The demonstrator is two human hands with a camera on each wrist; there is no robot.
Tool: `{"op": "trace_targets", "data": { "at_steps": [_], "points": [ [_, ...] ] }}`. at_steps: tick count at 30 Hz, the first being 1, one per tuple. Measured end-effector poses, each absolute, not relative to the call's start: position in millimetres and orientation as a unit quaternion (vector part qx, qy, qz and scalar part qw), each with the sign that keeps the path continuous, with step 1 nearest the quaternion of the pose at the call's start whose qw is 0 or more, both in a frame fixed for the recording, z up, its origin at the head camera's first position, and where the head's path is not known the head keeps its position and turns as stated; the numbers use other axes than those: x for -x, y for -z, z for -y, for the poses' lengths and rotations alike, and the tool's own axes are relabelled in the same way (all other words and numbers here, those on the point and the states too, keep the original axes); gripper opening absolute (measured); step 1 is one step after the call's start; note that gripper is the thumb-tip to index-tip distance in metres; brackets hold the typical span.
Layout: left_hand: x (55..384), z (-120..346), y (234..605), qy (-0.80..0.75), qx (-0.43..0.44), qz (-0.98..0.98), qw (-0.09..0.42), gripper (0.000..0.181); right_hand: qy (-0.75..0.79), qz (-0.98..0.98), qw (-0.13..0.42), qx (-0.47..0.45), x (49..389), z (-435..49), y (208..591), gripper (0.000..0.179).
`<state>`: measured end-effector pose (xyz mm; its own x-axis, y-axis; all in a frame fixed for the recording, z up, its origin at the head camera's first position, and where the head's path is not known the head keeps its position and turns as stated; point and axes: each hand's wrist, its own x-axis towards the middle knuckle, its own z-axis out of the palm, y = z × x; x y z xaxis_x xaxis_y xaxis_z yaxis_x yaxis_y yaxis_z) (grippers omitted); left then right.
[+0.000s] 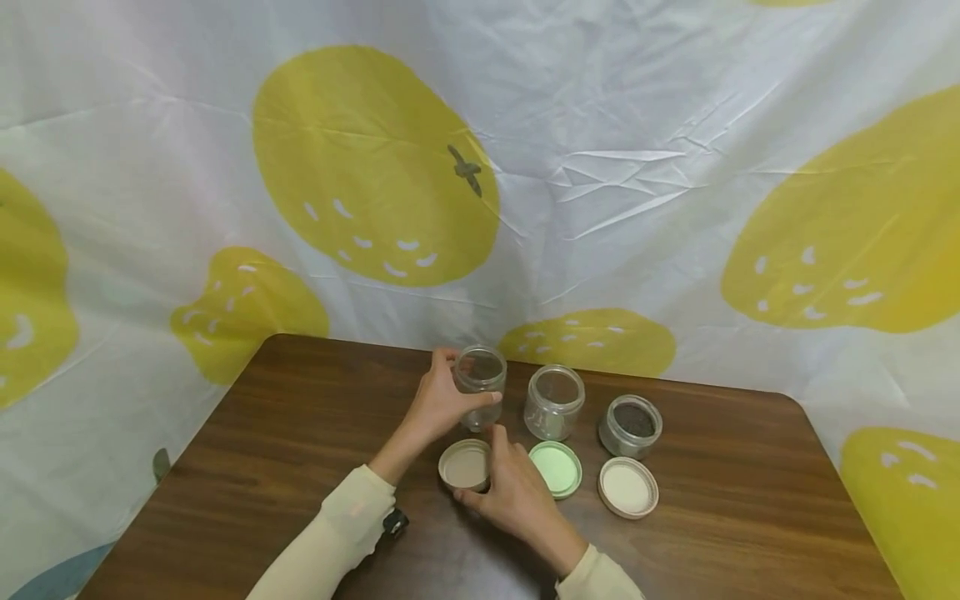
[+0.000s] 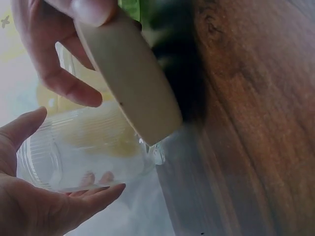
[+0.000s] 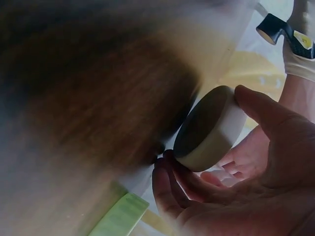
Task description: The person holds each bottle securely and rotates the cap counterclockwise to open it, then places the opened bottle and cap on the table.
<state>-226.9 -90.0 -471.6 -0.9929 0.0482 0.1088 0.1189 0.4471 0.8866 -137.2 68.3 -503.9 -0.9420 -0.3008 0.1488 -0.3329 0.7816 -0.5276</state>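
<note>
My left hand (image 1: 442, 400) grips a clear screw-top jar (image 1: 480, 379) near the back edge of the table, with thumb and fingers on opposite sides. The jar is upright and has no lid on it. Just in front of it, my right hand (image 1: 517, 492) pinches a beige round lid (image 1: 459, 467) by its rim, hollow side up. In the right wrist view the thumb and fingertips press on opposite sides of this lid (image 3: 219, 140). From the left wrist, the lid (image 2: 130, 83) hides part of the jar (image 2: 93, 147). Whether the jar touches the table cannot be told.
Right of the held jar stands another clear open jar (image 1: 553, 404), then a shorter jar (image 1: 632, 427) with dark contents. A pale green lid (image 1: 557, 468) and a cream lid (image 1: 628, 488) lie before them. Behind the brown table (image 1: 750, 517) hangs a lemon-print cloth (image 1: 600, 100).
</note>
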Motion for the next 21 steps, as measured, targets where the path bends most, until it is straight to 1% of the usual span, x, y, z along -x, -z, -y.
{"op": "trace_targets", "data": {
  "at_steps": [6, 8, 14, 18, 21],
  "points": [
    [226.9, 89.7, 471.2, 0.52, 0.046, 0.852, 0.023, 0.09, -0.248, 0.95, 0.01, -0.187, 138.7, -68.0, 502.4, 0.092],
    [226.3, 90.5, 470.1, 0.517, 0.048, 0.854, 0.019, 0.091, -0.226, 0.954, 0.015, -0.196, 139.4, -67.3, 501.6, 0.094],
    [225.0, 92.6, 470.5, 0.514, 0.058, 0.856, 0.012, 0.09, -0.185, 0.961, 0.029, -0.203, 143.7, -64.7, 501.1, 0.086],
    [223.3, 93.4, 471.7, 0.515, 0.057, 0.855, 0.011, 0.09, -0.174, 0.965, 0.027, -0.196, 147.3, -62.8, 504.4, 0.088],
    [223.0, 93.7, 473.4, 0.516, 0.062, 0.854, 0.01, 0.09, -0.164, 0.967, 0.031, -0.19, 149.5, -61.4, 507.2, 0.086]
  ]
}}
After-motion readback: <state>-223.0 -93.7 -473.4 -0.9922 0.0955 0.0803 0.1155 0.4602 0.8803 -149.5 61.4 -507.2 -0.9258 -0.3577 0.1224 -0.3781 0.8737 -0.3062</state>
